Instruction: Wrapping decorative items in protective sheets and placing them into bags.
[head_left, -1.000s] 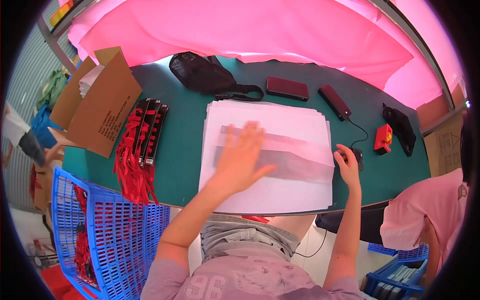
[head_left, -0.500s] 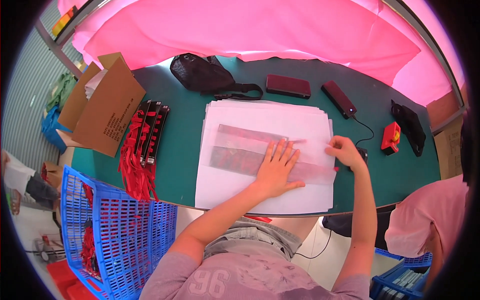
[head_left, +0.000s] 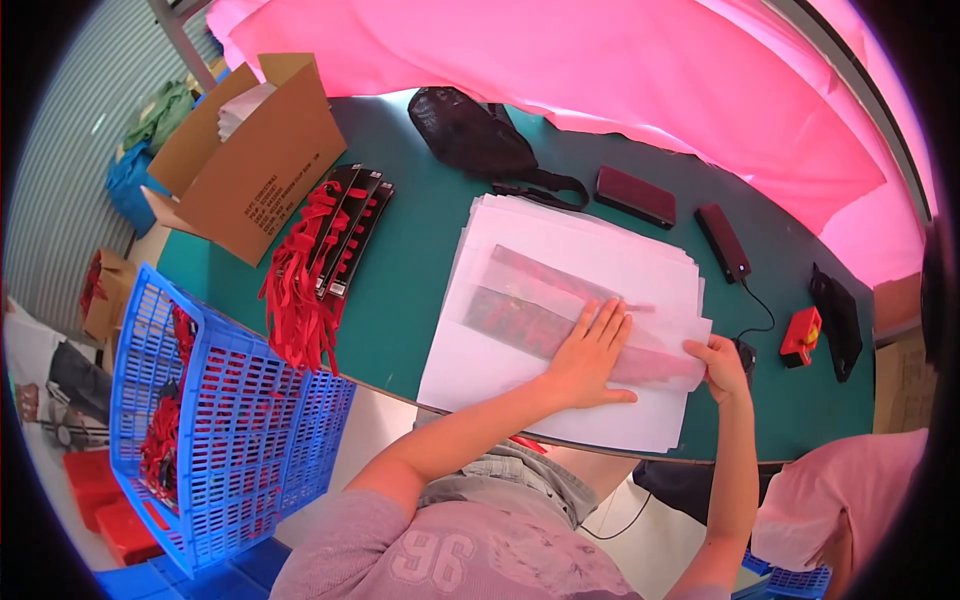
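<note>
A long translucent plastic bag (head_left: 670, 362) with dark and red contents lies slantwise on a stack of white paper sheets (head_left: 470, 380). My left hand (head_left: 590, 362) presses flat on the bag's middle, fingers spread, covering part of it. Beyond the stack's right edge, my right hand (head_left: 724, 368) pinches the bag's right end between thumb and fingers. Behind the lower piece, another strip with a red tip (head_left: 640, 307) shows, partly under my fingers. Whether it is a separate bag or the same one, I cannot tell.
At left lie black cards with red ribbons (head_left: 310, 270), beside an open carton (head_left: 265, 180) and a blue basket (head_left: 240, 430). Behind the paper are a black bag (head_left: 470, 135) and two dark red boxes (head_left: 635, 196) (head_left: 722, 243). A red tape dispenser (head_left: 800, 337) stands right; a person's pink sleeve (head_left: 830, 490) is near.
My right hand has taken hold of the bag's right end, which now reaches past the paper's edge. My left hand stays flat on the bag. The whole view has turned slightly.
</note>
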